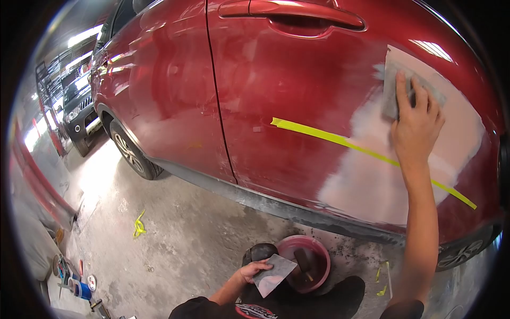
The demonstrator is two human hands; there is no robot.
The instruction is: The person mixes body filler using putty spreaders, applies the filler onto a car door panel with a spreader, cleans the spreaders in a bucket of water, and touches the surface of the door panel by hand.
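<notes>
Holding a sanding pad point(390, 101), the right hand point(417, 127) could scratch red paint point(308, 80) by slipping; the left hand point(252, 271) pinches a gray sheet point(278, 266)

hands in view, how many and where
2: the left hand holds a thin sheet by the pink basin; the right hand lies on a grey pad against the pale patch.

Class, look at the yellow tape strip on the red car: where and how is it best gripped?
Probably pinch the yellow tape strip at its picture-left end, coming from that side: it lies thin and flat on the red car, so an end offers the likeliest edge, and the right forearm crosses nearer the other end.
</notes>
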